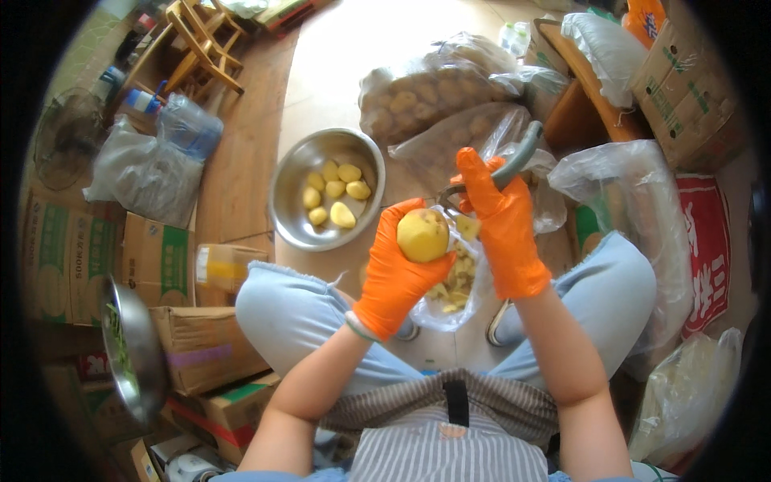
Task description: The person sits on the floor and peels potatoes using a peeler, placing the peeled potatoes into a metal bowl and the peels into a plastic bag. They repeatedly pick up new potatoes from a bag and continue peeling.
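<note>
My left hand (394, 274), in an orange glove, holds a mostly peeled yellow potato (423, 235) with a brownish patch near its top. In my right hand (503, 232), gloved alike, is a peeler with a grey-green handle (525, 153). Its metal head (449, 194) is just above and to the right of the potato, with a small gap apparent. Below both hands a white plastic bag (443, 319) stands open between my feet, with potato peelings (458, 280) inside. To the left, a steel basin (280, 208) holds several peeled potatoes (335, 188).
Ahead lies a large clear sack of unpeeled potatoes (415, 99), with another plastic bag (446, 129) beside it. Cardboard boxes (159, 259) and a tilted steel bowl of green vegetables (144, 361) are on my left. A wooden chair (205, 48) stands far left. Plastic bags (650, 199) crowd my right.
</note>
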The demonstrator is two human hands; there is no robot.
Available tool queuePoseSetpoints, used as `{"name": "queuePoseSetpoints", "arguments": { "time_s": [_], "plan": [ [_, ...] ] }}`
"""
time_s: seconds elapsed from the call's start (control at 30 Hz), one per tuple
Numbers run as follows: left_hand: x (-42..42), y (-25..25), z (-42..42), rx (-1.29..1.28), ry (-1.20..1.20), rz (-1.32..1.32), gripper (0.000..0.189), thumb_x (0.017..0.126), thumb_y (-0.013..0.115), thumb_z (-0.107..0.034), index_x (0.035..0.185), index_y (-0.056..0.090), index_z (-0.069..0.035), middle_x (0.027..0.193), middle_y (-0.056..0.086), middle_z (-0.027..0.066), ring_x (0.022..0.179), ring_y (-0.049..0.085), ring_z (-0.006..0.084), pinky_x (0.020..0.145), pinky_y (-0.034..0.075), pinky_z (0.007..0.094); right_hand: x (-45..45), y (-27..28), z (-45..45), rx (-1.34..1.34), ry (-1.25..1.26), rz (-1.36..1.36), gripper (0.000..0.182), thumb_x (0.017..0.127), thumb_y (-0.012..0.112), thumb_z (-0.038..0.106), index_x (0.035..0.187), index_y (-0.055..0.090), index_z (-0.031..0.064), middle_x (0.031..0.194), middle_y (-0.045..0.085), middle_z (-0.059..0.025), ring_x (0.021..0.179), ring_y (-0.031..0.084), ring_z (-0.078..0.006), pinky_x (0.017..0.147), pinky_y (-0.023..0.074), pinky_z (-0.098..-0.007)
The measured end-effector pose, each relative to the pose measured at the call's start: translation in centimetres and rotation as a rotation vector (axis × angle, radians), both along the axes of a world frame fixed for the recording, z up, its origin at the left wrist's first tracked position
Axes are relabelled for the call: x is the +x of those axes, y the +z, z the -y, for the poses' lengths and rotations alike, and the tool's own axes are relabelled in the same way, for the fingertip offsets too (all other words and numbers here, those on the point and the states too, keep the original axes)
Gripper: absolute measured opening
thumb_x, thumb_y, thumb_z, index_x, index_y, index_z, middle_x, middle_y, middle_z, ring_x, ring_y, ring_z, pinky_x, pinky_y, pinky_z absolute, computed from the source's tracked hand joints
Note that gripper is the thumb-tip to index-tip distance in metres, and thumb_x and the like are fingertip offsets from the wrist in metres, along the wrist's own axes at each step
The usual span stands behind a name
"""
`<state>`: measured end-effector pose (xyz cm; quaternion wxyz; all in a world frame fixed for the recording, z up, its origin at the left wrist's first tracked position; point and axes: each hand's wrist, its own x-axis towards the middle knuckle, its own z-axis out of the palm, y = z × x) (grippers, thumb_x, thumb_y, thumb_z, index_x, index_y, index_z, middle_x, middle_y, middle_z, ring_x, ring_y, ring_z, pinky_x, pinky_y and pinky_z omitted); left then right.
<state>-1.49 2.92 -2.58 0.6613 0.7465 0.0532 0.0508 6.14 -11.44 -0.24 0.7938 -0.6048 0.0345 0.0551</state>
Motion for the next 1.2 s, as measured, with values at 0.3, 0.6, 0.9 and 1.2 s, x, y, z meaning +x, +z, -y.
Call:
{"name": "queuePoseSetpoints", "arguments": {
  "time_s": [0.3, 0.6, 0.9, 1.2],
  "plan": [
    [0.5, 0.3, -1.0, -0.342, -0.045, -0.173, 0.065, 0.078, 0.087, 0.001, 0.133, 0.053, -0.009, 0.122, 0.062, 0.0033, 0.112, 0.062, 0.014, 0.098, 0.054, 0.0317, -0.3, -0.9, 0.4, -0.059, 0.175, 0.046, 0.032, 0.099, 0.074, 0.033, 0.086, 0.068, 0.005, 0.077, 0.06, 0.0027, 0.071, 0.051, -0.0059, 0.064, 0.0426, -0.0264],
    [0.5, 0.4, -0.9, -0.354, -0.11, -0.189, 0.065, 0.079, 0.084, 0.005, 0.135, 0.053, -0.009, 0.122, 0.064, 0.004, 0.111, 0.064, 0.0138, 0.097, 0.055, 0.0299, -0.7, -0.5, -0.5, 0.081, 0.213, 0.01, 0.035, 0.1, 0.074, 0.036, 0.084, 0.066, 0.0057, 0.073, 0.054, 0.0045, 0.069, 0.047, -0.0055, 0.06, 0.041, -0.0273],
    [-0.4, 0.8, 0.0, -0.239, -0.237, -0.09, 0.068, 0.077, 0.087, 0.002, 0.135, 0.05, -0.009, 0.128, 0.063, 0.0057, 0.118, 0.062, 0.016, 0.105, 0.051, 0.0332, -2.2, 1.3, -0.8, -0.483, 0.004, 0.222, 0.041, 0.099, 0.071, 0.037, 0.085, 0.066, -0.0012, 0.073, 0.066, -0.0202, 0.065, 0.067, -0.0317, 0.061, 0.0506, -0.0394],
    [-0.5, 1.8, 0.8, 0.063, -0.295, 0.133, 0.072, 0.073, 0.088, 0.0, 0.135, 0.052, -0.007, 0.124, 0.064, 0.0084, 0.118, 0.062, 0.0168, 0.101, 0.05, 0.0332, -0.5, 0.4, 0.4, 0.153, 0.059, -0.163, 0.044, 0.102, 0.07, 0.041, 0.077, 0.059, 0.0055, 0.062, 0.055, -0.0002, 0.057, 0.057, -0.0105, 0.052, 0.0442, -0.0303]
  ]
}}
